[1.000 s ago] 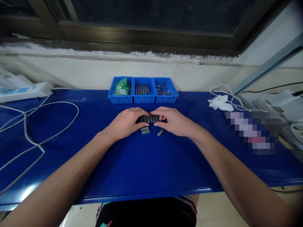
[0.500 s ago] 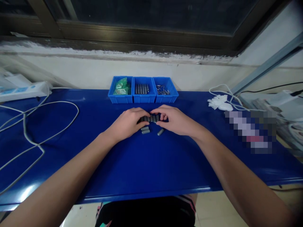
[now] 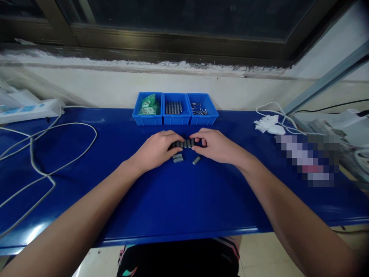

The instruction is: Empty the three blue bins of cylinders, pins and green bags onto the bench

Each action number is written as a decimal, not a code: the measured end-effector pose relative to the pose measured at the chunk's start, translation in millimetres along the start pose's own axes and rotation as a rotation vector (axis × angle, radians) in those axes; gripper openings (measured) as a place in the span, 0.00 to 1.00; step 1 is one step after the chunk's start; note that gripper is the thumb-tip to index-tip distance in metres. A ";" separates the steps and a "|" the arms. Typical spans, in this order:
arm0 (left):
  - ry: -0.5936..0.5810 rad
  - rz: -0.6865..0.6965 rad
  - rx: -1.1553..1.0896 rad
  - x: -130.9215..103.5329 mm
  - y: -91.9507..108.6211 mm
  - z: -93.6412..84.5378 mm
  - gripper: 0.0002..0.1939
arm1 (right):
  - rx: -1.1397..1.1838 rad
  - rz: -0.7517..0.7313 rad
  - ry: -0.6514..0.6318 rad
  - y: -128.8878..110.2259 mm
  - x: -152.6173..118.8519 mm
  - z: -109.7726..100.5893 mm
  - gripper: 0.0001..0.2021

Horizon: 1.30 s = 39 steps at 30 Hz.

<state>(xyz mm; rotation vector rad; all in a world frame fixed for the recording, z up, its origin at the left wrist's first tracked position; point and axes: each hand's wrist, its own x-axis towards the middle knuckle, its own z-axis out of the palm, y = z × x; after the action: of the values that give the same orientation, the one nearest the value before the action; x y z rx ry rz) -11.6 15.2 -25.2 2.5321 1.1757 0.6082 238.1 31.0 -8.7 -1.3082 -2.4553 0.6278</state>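
The left hand (image 3: 158, 150) and right hand (image 3: 215, 146) are clamped on a row of dark-grey metal cylinders (image 3: 186, 144); three loose cylinders (image 3: 196, 160) lie just nearside of the grip.

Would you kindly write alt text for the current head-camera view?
A person's left hand and right hand curl around opposite ends of a row of dark cylinders on a blue table. Three loose cylinders lie in front; three blue bins stand behind.

Cylinders (image 3: 185, 143), seemingly in a row, between hands (image 3: 157, 149) (image 3: 215, 145), before bins (image 3: 176, 120).
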 end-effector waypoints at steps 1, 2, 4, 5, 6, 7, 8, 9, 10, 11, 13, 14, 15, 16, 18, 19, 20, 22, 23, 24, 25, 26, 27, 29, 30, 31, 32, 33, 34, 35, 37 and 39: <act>0.002 0.000 0.001 0.1 0.1 0.2 0.12 | 0.007 0.000 0.000 -0.3 0.0 -0.1 0.15; 0.001 0.001 0.001 0.2 0.1 0.3 0.12 | 0.015 -0.002 -0.004 -0.6 0.0 -0.2 0.16; -0.006 0.000 -0.001 0.6 0.3 0.3 0.12 | 0.029 -0.012 -0.017 -0.9 0.3 -0.3 0.17; -0.009 0.000 -0.002 0.8 0.4 0.1 0.11 | 0.034 -0.016 -0.022 -0.9 0.6 -0.1 0.17; -0.012 0.001 -0.002 1.0 0.6 0.0 0.11 | 0.035 -0.020 -0.024 -0.7 1.0 0.3 0.16; -0.012 0.003 -0.001 1.1 0.8 -0.2 0.11 | 0.033 -0.023 -0.022 -0.5 1.6 0.9 0.16; -0.012 0.004 0.000 1.1 1.0 -0.4 0.11 | 0.031 -0.025 -0.016 -0.2 2.1 1.6 0.15; -0.011 0.002 0.003 1.1 1.3 -0.5 0.11 | 0.028 -0.028 -0.010 0.0 2.7 2.4 0.14; -0.010 -0.003 0.007 1.0 1.6 -0.6 0.11 | 0.026 -0.032 -0.004 0.2 3.3 3.3 0.14; -0.011 -0.008 0.010 0.9 1.9 -0.7 0.11 | 0.026 -0.036 0.001 0.3 3.8 4.1 0.13; -0.015 -0.013 0.015 0.7 2.1 -0.6 0.11 | 0.027 -0.044 -0.002 0.2 4.6 5.5 0.12; -0.018 -0.012 0.015 0.5 2.0 -0.6 0.11 | 0.026 -0.047 -0.006 -0.2 4.9 6.0 0.12; -0.019 -0.008 0.015 0.4 1.8 -0.6 0.11 | 0.024 -0.051 -0.011 -0.7 5.2 6.5 0.12; -0.020 -0.004 0.014 0.2 1.4 -0.7 0.11 | 0.023 -0.054 -0.013 -1.4 5.5 7.0 0.12; -0.018 -0.004 0.015 -0.3 0.4 -1.1 0.11 | 0.018 -0.061 -0.017 -3.4 5.9 8.0 0.11; -0.018 -0.008 0.017 -0.6 -0.1 -1.4 0.10 | 0.014 -0.063 -0.017 -4.7 6.1 8.6 0.11; -0.021 -0.010 0.019 -1.0 -0.6 -1.9 0.11 | 0.008 -0.064 -0.019 -6.1 6.1 9.2 0.10; -0.030 -0.007 0.023 -1.9 -1.3 -3.3 0.11 | -0.007 -0.067 -0.024 -8.8 5.9 10.4 0.08; -0.035 -0.002 0.025 -2.5 -1.5 -4.0 0.11 | -0.011 -0.068 -0.026 -10.0 5.7 11.0 0.08; -0.039 0.005 0.025 -3.0 -1.5 -4.9 0.11 | -0.012 -0.069 -0.025 -11.1 5.5 11.5 0.08; -0.041 0.011 0.027 -3.5 -1.4 -5.7 0.11 | -0.010 -0.071 -0.024 -12.0 5.3 12.1 0.09; -0.042 0.014 0.028 -4.0 -1.3 -6.5 0.10 | -0.006 -0.072 -0.023 -12.9 5.1 12.7 0.09; -0.042 0.015 0.030 -4.5 -1.1 -7.3 0.10 | -0.002 -0.073 -0.021 -13.7 5.0 13.3 0.09; -0.045 0.013 0.030 -5.3 -1.1 -8.5 0.09 | 0.003 -0.073 -0.012 -15.5 4.8 14.4 0.09; -0.047 0.012 0.030 -5.6 -1.3 -9.0 0.09 | 0.004 -0.072 -0.009 -16.4 4.8 14.8 0.09; -0.049 0.014 0.029 -5.9 -1.6 -9.2 0.09 | 0.004 -0.069 -0.007 -17.2 4.8 15.2 0.09; -0.051 0.017 0.029 -6.1 -2.0 -9.4 0.09 | 0.002 -0.067 -0.005 -17.9 4.8 15.6 0.09; -0.051 0.023 0.030 -6.3 -2.5 -9.4 0.09 | 0.000 -0.067 -0.006 -18.4 4.9 15.8 0.10; -0.049 0.029 0.031 -6.5 -2.9 -9.3 0.09 | -0.001 -0.068 -0.006 -18.7 5.0 15.9 0.10; -0.047 0.035 0.031 -6.8 -3.2 -9.2 0.10 | -0.003 -0.070 -0.005 -18.9 5.3 15.9 0.10; -0.048 0.041 0.025 -7.3 -3.4 -9.6 0.11 | -0.003 -0.075 -0.002 -18.8 5.8 15.6 0.10; -0.050 0.039 0.020 -8.1 -3.2 -11.4 0.12 | -0.001 -0.075 -0.007 -18.2 6.1 14.9 0.10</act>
<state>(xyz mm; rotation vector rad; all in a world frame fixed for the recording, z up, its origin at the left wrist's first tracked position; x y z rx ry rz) -23.9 11.9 -18.7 2.5772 1.1228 0.5421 215.2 23.5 -12.1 -1.2103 -2.4977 0.6134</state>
